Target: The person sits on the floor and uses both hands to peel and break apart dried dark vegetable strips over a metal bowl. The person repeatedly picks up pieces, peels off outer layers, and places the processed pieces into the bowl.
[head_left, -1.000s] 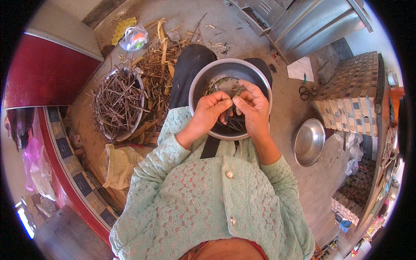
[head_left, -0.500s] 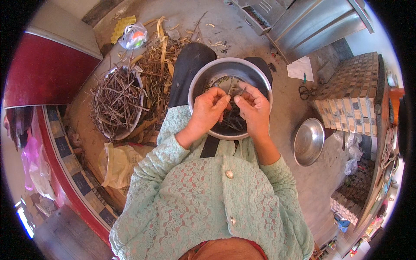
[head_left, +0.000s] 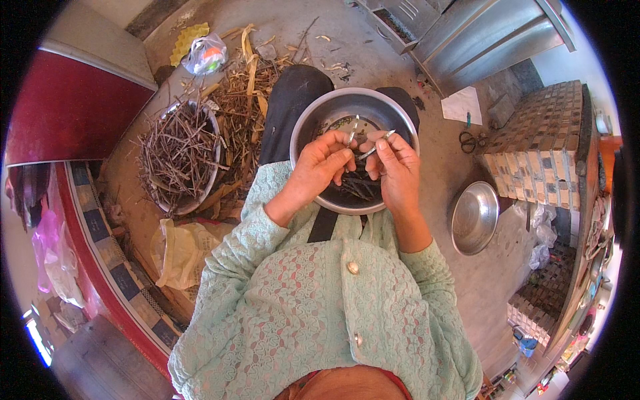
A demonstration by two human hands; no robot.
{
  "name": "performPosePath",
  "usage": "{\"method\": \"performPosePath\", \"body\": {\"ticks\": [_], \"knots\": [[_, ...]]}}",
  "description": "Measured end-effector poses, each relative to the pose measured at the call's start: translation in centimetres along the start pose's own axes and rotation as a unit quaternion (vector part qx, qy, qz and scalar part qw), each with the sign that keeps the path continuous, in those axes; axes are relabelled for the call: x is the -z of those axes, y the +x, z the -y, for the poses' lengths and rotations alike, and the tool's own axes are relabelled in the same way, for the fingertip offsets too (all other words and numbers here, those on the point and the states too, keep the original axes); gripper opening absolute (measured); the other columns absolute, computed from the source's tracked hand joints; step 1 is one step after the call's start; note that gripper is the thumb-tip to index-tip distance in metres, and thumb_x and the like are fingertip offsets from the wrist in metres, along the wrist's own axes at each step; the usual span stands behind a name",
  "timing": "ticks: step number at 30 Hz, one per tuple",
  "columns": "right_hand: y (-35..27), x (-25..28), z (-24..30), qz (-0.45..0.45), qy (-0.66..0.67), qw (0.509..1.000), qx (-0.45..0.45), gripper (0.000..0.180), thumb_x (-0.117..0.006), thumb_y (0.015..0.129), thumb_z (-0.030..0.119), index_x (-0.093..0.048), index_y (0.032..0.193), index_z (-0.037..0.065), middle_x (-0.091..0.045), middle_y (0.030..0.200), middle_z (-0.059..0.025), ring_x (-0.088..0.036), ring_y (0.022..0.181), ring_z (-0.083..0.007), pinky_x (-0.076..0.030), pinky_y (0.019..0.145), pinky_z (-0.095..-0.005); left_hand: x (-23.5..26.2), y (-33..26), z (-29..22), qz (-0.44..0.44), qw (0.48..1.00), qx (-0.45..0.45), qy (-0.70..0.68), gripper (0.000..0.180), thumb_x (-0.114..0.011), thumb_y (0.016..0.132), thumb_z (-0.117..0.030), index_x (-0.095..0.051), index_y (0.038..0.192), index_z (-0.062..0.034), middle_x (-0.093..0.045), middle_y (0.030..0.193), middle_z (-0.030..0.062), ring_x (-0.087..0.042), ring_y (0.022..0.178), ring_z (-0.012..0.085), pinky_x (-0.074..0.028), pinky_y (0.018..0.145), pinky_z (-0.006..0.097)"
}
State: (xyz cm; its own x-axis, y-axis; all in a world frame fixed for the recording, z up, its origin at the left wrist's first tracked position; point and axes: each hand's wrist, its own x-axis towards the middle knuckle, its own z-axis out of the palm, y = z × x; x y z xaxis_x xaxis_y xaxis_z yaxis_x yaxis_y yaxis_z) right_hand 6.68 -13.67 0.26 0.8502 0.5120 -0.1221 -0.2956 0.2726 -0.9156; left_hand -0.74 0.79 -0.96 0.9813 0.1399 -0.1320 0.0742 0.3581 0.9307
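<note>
A metal basin [head_left: 363, 100] rests on my lap, over dark trousers. Small green beans [head_left: 342, 123] lie on its bottom toward the far side, and dark dry pods [head_left: 358, 189] are heaped at the near side. Above them, my left hand [head_left: 319, 165] pinches one piece of a split bean pod [head_left: 354, 127], its pale inside showing. Between the thumb and fingers of my right hand [head_left: 399, 172] is another pale, narrow pod piece [head_left: 377, 147]. The two hands are close together but apart. My palms hide part of the basin's contents.
To the left stands a basin of broken twigs [head_left: 179, 157], beside a heap of dry stalks [head_left: 243, 120]. A yellowish plastic bag [head_left: 180, 253] lies nearer. On the right are an empty metal bowl [head_left: 475, 219], scissors [head_left: 469, 141] and a brick structure [head_left: 533, 150].
The dark pod between my fingers has been split into pale-sided pieces, one in each hand. My hands have drawn slightly apart, the right one tilting outward.
</note>
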Motion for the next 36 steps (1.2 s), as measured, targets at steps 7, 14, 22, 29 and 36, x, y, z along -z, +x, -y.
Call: {"method": "performPosePath", "body": {"ticks": [7,14,22,29,36], "knots": [[-0.1,-0.3,-0.2,-0.005,-0.038,0.999,-0.002,0.021,-0.052,0.092,0.016,-0.058,0.103,0.0,-0.061,0.084,-0.0056,-0.055,0.063,-0.0082,-0.044,0.052,-0.0198,-0.2,0.0,-0.1,-0.006,0.998,0.004,0.069,0.027,-0.043,0.097,-0.027,-0.055,0.098,-0.0036,-0.054,0.072,0.0018,-0.046,0.056,0.0051,-0.039,0.049,0.018],[-0.2,-0.3,-0.5,0.009,-0.083,0.996,0.022,0.02,-0.053,0.092,0.015,-0.057,0.104,0.0,-0.059,0.083,-0.003,-0.056,0.067,-0.0076,-0.046,0.056,-0.02,-0.2,0.0,0.3,-0.009,0.997,-0.007,0.078,0.024,-0.043,0.097,-0.023,-0.058,0.097,-0.0043,-0.053,0.068,0.0009,-0.043,0.051,0.0032,-0.036,0.045,0.016],[-0.2,-1.0,-0.2,0.037,-0.094,0.991,0.092,0.016,-0.061,0.085,0.005,-0.057,0.099,-0.001,-0.057,0.091,-0.0037,-0.055,0.075,-0.0072,-0.046,0.062,-0.0204,-0.6,-0.1,-0.1,-0.012,0.982,-0.017,0.187,0.016,-0.05,0.091,-0.014,-0.057,0.094,0.0002,-0.057,0.069,0.0066,-0.054,0.063,0.0124,-0.044,0.057,0.029],[-0.3,-0.7,-0.2,0.005,-0.149,0.983,0.108,0.011,-0.061,0.087,0.009,-0.058,0.09,-0.001,-0.056,0.081,-0.0021,-0.052,0.069,-0.0055,-0.043,0.06,-0.0191,-0.3,0.1,0.3,0.056,0.967,-0.077,0.237,0.022,-0.051,0.093,-0.021,-0.059,0.094,0.0001,-0.057,0.073,0.0012,-0.051,0.067,0.0069,-0.044,0.063,0.023],[0.0,-0.3,0.6,-0.064,-0.098,0.987,0.106,0.019,-0.057,0.09,0.019,-0.059,0.083,0.001,-0.054,0.066,0.0,-0.046,0.049,-0.0048,-0.034,0.043,-0.0188,-0.6,-0.1,-0.4,0.053,0.984,0.004,0.168,0.021,-0.049,0.094,-0.02,-0.061,0.093,-0.0025,-0.053,0.066,-0.0013,-0.043,0.056,0.0028,-0.035,0.049,0.018]]}}
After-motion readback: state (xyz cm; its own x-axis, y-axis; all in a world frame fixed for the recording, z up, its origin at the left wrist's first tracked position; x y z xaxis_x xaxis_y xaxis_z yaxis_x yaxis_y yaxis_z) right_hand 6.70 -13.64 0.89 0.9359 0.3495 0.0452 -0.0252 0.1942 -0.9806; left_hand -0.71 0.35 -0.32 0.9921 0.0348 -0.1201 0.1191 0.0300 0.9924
